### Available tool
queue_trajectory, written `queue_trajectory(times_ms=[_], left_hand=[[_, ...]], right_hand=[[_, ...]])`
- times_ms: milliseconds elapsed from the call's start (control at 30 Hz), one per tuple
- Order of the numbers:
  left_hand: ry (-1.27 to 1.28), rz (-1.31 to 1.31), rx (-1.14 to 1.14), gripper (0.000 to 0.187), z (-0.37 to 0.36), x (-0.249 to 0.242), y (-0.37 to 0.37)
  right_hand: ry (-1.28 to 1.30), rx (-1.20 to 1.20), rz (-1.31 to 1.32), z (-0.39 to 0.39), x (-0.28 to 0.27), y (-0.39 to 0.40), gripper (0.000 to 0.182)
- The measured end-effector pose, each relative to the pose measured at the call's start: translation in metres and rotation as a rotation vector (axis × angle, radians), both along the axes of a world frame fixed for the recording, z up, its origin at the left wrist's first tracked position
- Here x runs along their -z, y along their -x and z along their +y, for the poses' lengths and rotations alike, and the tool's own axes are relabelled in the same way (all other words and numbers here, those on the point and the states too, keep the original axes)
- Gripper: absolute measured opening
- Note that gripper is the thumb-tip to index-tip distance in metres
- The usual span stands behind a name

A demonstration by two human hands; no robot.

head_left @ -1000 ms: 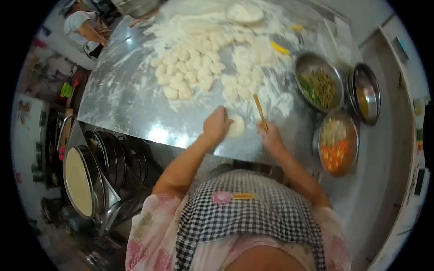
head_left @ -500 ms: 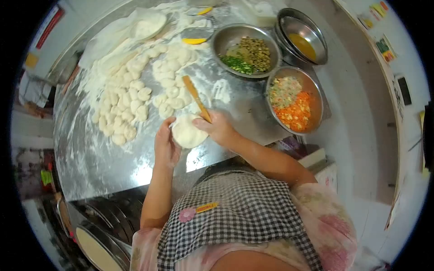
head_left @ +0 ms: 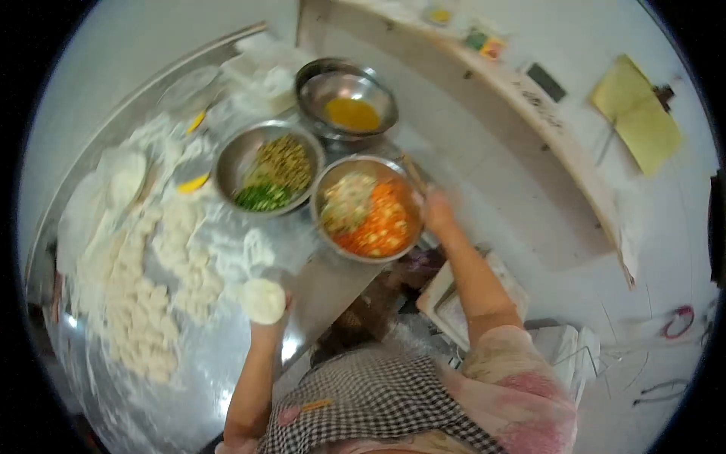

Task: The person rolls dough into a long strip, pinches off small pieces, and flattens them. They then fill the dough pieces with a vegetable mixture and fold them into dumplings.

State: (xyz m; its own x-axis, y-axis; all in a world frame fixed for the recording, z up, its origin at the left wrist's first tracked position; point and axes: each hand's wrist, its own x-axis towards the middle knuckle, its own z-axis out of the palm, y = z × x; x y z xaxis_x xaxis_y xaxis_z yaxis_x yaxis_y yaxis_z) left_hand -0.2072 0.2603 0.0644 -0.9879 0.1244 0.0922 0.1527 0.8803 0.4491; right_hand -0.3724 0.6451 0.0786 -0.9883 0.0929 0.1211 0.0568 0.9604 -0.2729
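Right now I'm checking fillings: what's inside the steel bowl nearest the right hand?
The steel bowl holds orange carrot bits and pale chopped filling. The right hand rests at its rim with a wooden stick; the bowl's bottom is covered.

A floured steel table point(head_left: 219, 378) carries dough pieces point(head_left: 140, 318) and three metal bowls point(head_left: 242, 155).

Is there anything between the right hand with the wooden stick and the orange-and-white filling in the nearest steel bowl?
Nothing visible. The right hand holds the wooden stick at the rim of the steel bowl of orange-and-white filling, whose top is open. The left hand holds the flat round dough wrapper apart, over the floured metal table.
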Motion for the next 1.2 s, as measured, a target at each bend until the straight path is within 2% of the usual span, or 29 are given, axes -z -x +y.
queue_trajectory(times_ms=[33,67,100,133,200,233,267,300,333,367,400,433,467,533,633,667,700,733,800,833,867,900,1000,1033,1100,1200], left_hand=[[-0.411,-0.14,-0.155,0.018,0.007,0.007,-0.002],[-0.818,-0.299,-0.304,0.018,0.011,0.018,-0.005],[-0.841,-0.222,-0.286,0.017,0.009,0.042,-0.007],[-0.864,-0.146,-0.266,0.017,0.007,0.071,-0.003],[-1.028,-0.149,-0.296,0.021,0.015,0.069,0.008],[-1.165,-0.235,-0.343,0.023,0.022,0.04,0.005],[-1.302,-0.328,-0.39,0.026,0.029,0.023,0.006],[-1.302,-0.304,-0.338,0.028,0.032,0.023,0.011],[-1.298,-0.28,-0.289,0.029,0.033,0.026,0.014],[-1.299,-0.257,-0.237,0.031,0.038,0.027,0.019],[-0.958,-0.063,-0.071,0.026,0.047,0.026,0.029],[-0.606,0.12,0.077,0.022,0.054,0.022,0.04],[-0.234,0.283,0.203,0.018,0.056,0.018,0.048],[-0.642,0.281,0.092,0.009,0.059,0.016,0.044],[-0.872,0.032,-0.019,0.019,0.06,-0.004,0.043],[-0.996,-0.081,-0.094,0.022,0.057,-0.008,0.043],[-0.783,-0.038,-0.044,0.026,0.046,0.008,0.046],[-0.575,0.005,0.015,0.03,0.039,0.029,0.049],[-1.177,-0.131,-0.212,0.029,0.046,0.024,0.041],[-1.168,-0.153,-0.265,0.029,0.047,0.002,0.036],[-1.158,-0.173,-0.313,0.029,0.045,-0.011,0.034],[-0.821,-0.004,-0.223,0.033,0.04,-0.008,0.035],[-1.021,-0.037,-0.29,0.038,0.031,-0.007,0.029],[-0.936,0.009,-0.267,0.035,0.03,-0.005,0.03],[-0.767,0.093,-0.216,0.029,0.029,0.002,0.032],[-0.542,0.063,-0.222,0.043,0.033,0.001,0.035]], right_hand=[[0.174,-0.059,-0.068,0.01,0.008,0.0,0.034],[0.127,0.002,-0.087,0.009,0.006,-0.004,0.033],[0.087,0.057,-0.116,0.003,0.01,-0.009,0.033],[0.188,0.099,-0.127,0.003,0.014,-0.013,0.031],[0.352,0.174,-0.15,0.0,0.027,-0.025,0.03],[0.416,0.211,-0.162,-0.004,0.034,-0.034,0.029],[0.557,0.27,-0.208,-0.02,0.016,-0.051,0.032],[0.696,0.328,-0.25,-0.038,0.0,-0.068,0.036],[0.668,0.269,-0.037,-0.044,0.051,-0.073,0.036],[0.709,0.247,0.005,-0.04,0.075,-0.08,0.039],[0.749,0.223,0.046,-0.036,0.1,-0.088,0.042],[0.876,0.231,-0.1,-0.04,0.093,-0.099,0.046],[0.795,0.159,-0.241,-0.034,0.087,-0.106,0.045],[0.614,-0.027,-0.495,-0.034,0.041,-0.124,0.044],[0.812,0.178,-0.317,-0.036,-0.038,-0.125,0.023],[0.483,0.001,-0.272,-0.036,-0.057,-0.121,0.021],[0.325,-0.207,-0.107,-0.031,-0.054,-0.11,0.02],[0.265,-0.243,-0.241,-0.041,-0.061,-0.101,0.02],[0.133,-0.311,-0.495,-0.062,-0.088,-0.09,0.019],[0.037,-0.41,-0.403,-0.066,-0.074,-0.083,0.019],[-0.018,-0.489,-0.426,-0.065,-0.067,-0.074,0.019],[-0.076,-0.565,-0.446,-0.068,-0.067,-0.065,0.019],[-0.172,-0.725,-0.393,-0.067,-0.047,-0.043,0.017],[-0.191,-0.764,-0.356,-0.066,-0.038,-0.036,0.016],[-0.144,-0.614,-0.304,-0.063,-0.027,-0.024,0.016],[-0.012,-0.515,-0.281,-0.062,-0.028,-0.022,0.017]])
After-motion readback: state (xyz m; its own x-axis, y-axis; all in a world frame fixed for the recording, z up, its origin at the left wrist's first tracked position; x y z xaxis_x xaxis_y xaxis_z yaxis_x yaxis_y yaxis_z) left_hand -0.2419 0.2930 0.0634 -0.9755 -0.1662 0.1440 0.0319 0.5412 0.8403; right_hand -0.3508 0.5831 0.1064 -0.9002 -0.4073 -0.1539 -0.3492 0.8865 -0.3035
